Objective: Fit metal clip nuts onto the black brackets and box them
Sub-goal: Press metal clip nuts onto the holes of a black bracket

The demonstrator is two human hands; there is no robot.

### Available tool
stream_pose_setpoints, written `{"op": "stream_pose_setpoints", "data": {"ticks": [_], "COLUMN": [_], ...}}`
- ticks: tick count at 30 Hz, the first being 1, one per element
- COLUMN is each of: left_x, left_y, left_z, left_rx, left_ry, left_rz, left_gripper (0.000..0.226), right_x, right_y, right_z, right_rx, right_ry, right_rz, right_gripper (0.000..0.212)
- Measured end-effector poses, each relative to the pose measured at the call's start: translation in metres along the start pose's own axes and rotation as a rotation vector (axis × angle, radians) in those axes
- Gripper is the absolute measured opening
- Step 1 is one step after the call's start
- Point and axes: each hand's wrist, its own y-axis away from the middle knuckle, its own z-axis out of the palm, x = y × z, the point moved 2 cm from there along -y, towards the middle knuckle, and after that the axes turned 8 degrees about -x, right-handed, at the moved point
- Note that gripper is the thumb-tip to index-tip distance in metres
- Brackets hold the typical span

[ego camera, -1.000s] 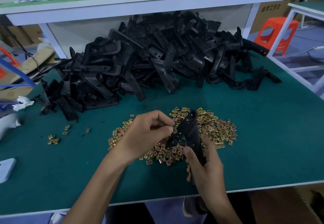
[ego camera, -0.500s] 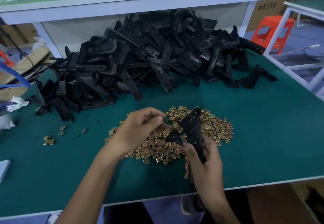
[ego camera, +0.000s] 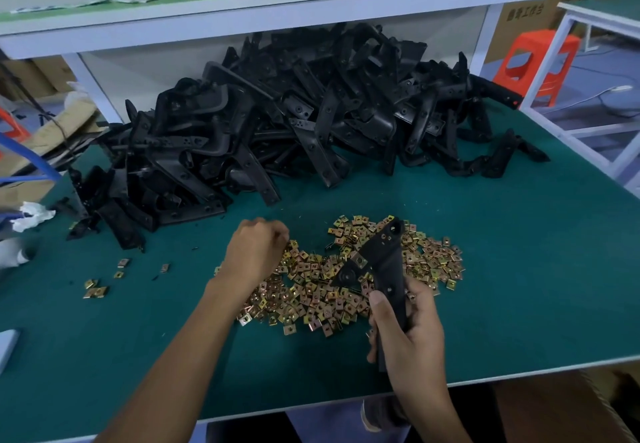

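Black bracket [ego camera: 384, 262] gripped in right hand [ego camera: 412, 331] near the table's [ego camera: 519, 286] front edge, left hand [ego camera: 254, 252] curled over clip nuts [ego camera: 311, 290], pinch not visible: picking step, next needing careful alignment on the bracket.

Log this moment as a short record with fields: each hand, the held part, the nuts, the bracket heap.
clip nuts: loose gold heap on the green table
held bracket: black, raised over the heap; one nut appears clipped on its short arm
right hand: grips the held bracket's lower end
left hand: fingers curled down at the heap's left end; whether it pinches a nut cannot be told
bracket pile: behind the heap, below the shelf
stray nuts: a few, apart to the left
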Motion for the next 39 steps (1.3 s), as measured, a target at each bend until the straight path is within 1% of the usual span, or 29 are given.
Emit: {"op": "stream_pose_setpoints", "data": {"ticks": [4, 10, 13, 15, 17, 18, 20, 23, 24, 26, 30, 33, 37, 39], "left_x": [0.003, 0.002, 0.001, 0.004, 0.01, 0.013, 0.019, 0.029, 0.033, 0.043, 0.063, 0.076, 0.089, 0.091], "left_y": [-0.007, -0.005, -0.004, -0.002, -0.002, -0.002, -0.001, 0.005, 0.009, 0.019, 0.045, 0.055, 0.058, 0.056], "left_z": [0.003, 0.006, 0.004, 0.002, 0.0, 0.0, -0.003, -0.014, -0.019, -0.027, -0.043, -0.049, -0.046, -0.043], "left_rx": [-0.044, -0.161, -0.183, -0.227, -0.232, -0.229, -0.202, -0.135, -0.124, -0.098, -0.126, -0.137, -0.155, -0.158], "left_ry": [-0.068, 0.002, 0.001, 0.014, 0.033, 0.045, 0.138, 0.424, 0.523, 0.661, 0.839, 0.946, 1.053, 1.06], "left_rz": [0.022, 0.0, 0.034, 0.035, 0.03, 0.033, 0.031, 0.008, 0.021, 0.098, 0.215, 0.258, 0.213, 0.199], "left_gripper": [0.016, 0.021, 0.01, 0.01, 0.003, 0.004, 0.005, 0.004, 0.004, 0.015, 0.034, 0.027, 0.02, 0.019], "right_x": [0.001, 0.003, 0.005, 0.005, 0.005, 0.005, 0.006, 0.007, 0.007, 0.007, 0.006, 0.006, 0.007, 0.007], "right_y": [0.0, -0.001, -0.001, -0.002, -0.002, -0.002, -0.002, -0.002, -0.002, -0.002, -0.001, 0.0, 0.0, 0.0], "right_z": [0.0, -0.001, -0.001, -0.001, -0.001, -0.001, -0.002, -0.002, -0.002, -0.003, -0.002, -0.002, 0.0, 0.0], "right_rx": [0.003, -0.008, -0.01, -0.007, -0.006, -0.007, -0.009, -0.015, -0.018, -0.024, -0.034, -0.035, -0.035, -0.038], "right_ry": [0.003, 0.002, 0.008, 0.015, 0.022, 0.025, 0.026, 0.032, 0.035, 0.042, 0.045, 0.057, 0.081, 0.096], "right_rz": [0.004, 0.005, 0.004, 0.004, 0.001, -0.001, -0.005, -0.015, -0.017, -0.021, -0.036, -0.048, -0.046, -0.052], "right_gripper": [0.036, 0.039, 0.038, 0.037, 0.038, 0.037, 0.036, 0.037, 0.036, 0.034, 0.035, 0.034, 0.031, 0.033]}}
